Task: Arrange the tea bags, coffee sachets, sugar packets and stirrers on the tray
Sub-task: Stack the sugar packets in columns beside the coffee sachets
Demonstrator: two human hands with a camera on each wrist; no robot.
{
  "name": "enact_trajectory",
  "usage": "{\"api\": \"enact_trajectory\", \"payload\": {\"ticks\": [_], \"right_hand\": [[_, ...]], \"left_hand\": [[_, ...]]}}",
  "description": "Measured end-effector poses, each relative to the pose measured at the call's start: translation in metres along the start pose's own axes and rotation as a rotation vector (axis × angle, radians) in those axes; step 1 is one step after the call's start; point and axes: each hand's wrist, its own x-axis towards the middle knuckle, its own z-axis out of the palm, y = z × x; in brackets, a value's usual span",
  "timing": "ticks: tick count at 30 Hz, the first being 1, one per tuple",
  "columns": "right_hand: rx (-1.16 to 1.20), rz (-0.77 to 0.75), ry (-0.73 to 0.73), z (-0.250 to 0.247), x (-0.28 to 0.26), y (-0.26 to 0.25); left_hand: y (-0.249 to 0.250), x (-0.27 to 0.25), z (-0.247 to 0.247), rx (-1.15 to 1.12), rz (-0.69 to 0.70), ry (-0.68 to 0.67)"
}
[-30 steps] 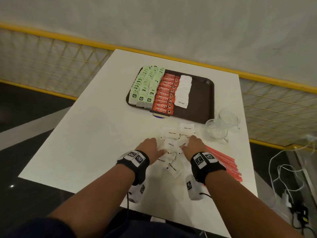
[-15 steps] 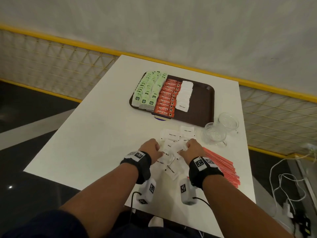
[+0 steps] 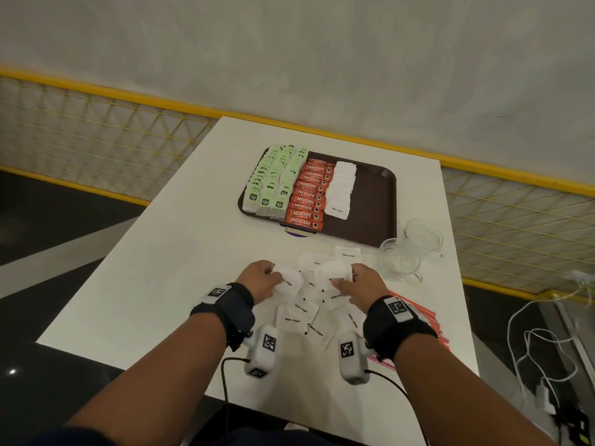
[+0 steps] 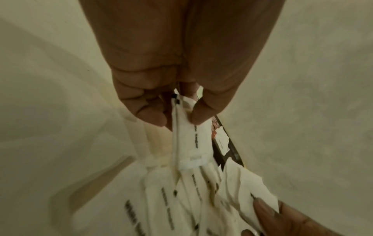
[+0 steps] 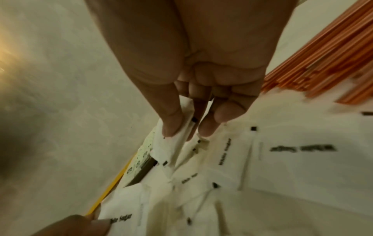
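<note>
A pile of white sugar packets (image 3: 301, 312) lies on the white table near me. My left hand (image 3: 262, 278) pinches one sugar packet (image 4: 188, 140) between thumb and fingers, lifted off the pile. My right hand (image 3: 360, 283) pinches another sugar packet (image 5: 173, 143) the same way. Farther off, the brown tray (image 3: 370, 201) holds rows of green tea bags (image 3: 277, 181), red coffee sachets (image 3: 309, 196) and a column of sugar packets (image 3: 341, 188). Orange stirrers (image 3: 425, 320) lie right of my right wrist.
Two clear glass cups (image 3: 409, 249) stand right of the pile, just off the tray's near right corner. A yellow mesh railing (image 3: 96, 130) runs behind the table. Cables (image 3: 547, 365) lie on the floor at the right.
Both hands have risen from the pile, each lifting a sugar packet, and moved slightly apart. The head view has tilted, so the tray sits lower in the picture.
</note>
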Motion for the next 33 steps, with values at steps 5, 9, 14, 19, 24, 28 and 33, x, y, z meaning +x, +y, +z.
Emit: {"api": "enact_trajectory", "payload": {"ticks": [5,9,14,19,24,28,33], "right_hand": [[0.243,-0.011,-0.073,0.003,0.006,-0.028],[0.329,-0.018,-0.078,0.009,0.021,-0.049],[0.285,-0.062,-0.004,0.011,0.043,-0.071],[0.122,-0.138,0.085,0.009,0.066,-0.082],[0.085,-0.121,0.251,0.0,0.09,-0.086],[0.243,-0.078,0.246,-0.007,0.109,-0.082],[0.455,0.089,0.346,-0.015,0.132,-0.07]], "left_hand": [[0.02,0.006,-0.007,-0.342,-0.027,-0.026],[0.047,0.011,-0.007,-0.561,-0.007,-0.112],[0.071,0.029,-0.011,-0.733,0.001,-0.198],[0.08,0.058,-0.012,-0.627,0.079,-0.169],[0.094,0.087,-0.012,-0.685,0.107,-0.186],[0.1,0.11,-0.012,-0.656,0.112,-0.158],[0.102,0.138,-0.019,-0.665,0.068,-0.098]]}}
